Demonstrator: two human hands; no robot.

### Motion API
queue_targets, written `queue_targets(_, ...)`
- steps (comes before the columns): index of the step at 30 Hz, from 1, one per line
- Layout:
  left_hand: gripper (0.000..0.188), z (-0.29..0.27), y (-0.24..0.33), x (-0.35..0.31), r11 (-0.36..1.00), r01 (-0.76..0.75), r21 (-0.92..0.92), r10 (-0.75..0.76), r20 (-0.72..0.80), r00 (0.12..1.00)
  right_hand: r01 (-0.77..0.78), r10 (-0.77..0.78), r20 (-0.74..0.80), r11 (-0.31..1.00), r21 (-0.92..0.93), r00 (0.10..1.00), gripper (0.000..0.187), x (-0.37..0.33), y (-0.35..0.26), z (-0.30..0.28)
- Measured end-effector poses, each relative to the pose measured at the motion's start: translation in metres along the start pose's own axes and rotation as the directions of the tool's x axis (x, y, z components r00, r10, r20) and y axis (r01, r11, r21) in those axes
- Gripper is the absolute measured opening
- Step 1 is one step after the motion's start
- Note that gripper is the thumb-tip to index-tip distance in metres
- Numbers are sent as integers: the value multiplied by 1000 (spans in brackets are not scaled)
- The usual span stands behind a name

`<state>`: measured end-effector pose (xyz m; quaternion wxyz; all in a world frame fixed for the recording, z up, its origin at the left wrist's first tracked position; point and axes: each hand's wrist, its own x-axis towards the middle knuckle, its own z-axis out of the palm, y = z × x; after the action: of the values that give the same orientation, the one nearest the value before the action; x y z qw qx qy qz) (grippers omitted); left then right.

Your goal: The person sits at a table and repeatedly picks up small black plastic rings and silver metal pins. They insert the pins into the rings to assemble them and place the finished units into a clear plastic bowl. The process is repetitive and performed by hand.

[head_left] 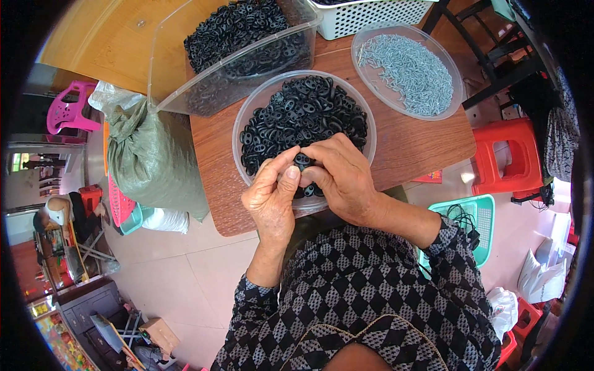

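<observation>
Left hand (272, 195) and right hand (342, 176) meet over the near rim of the round clear bowl (247, 117) on the counter (402, 139), fingertips pinching one small black ring piece (302, 160); its long axis cannot be made out.

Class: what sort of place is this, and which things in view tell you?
Probably a home workshop for piecework: a round clear bowl of small black rubber rings, an oval clear dish of small grey metal pins, and red plastic stools on a tiled floor.

Bare tabletop (402, 145) between crowded bowls (247, 117)
</observation>
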<state>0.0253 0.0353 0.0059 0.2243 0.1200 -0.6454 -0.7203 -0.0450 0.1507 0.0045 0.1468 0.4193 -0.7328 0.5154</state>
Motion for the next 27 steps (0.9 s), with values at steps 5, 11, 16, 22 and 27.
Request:
queue_targets(5, 22, 2, 0, -2, 997, 10, -77, -12, -25, 1000, -28, 28, 1, 999, 26, 1000, 27, -1, -1, 1)
queue_targets(11, 22, 5, -1, -4, 998, -30, -47, 27, -64, 998, -55, 55, 13, 997, 45, 998, 28, -3, -4, 1)
queue_targets(16, 23, 0, -2, -7, 998, -46, 34, 47, -35, 998, -48, 47, 24, 998, 34, 999, 29, -7, -4, 1)
queue_targets(22, 22, 1, 3, -9, 1000, 0, 14, 1, -60, 998, -59, 58, 32, 996, 62, 998, 24, -7, -7, 0)
queue_targets(27, 20, 2, 5, -12, 999, 50, -14, -51, -80, 995, -211, 201, 80, 964, 162, 976, 13, -4, -9, -4)
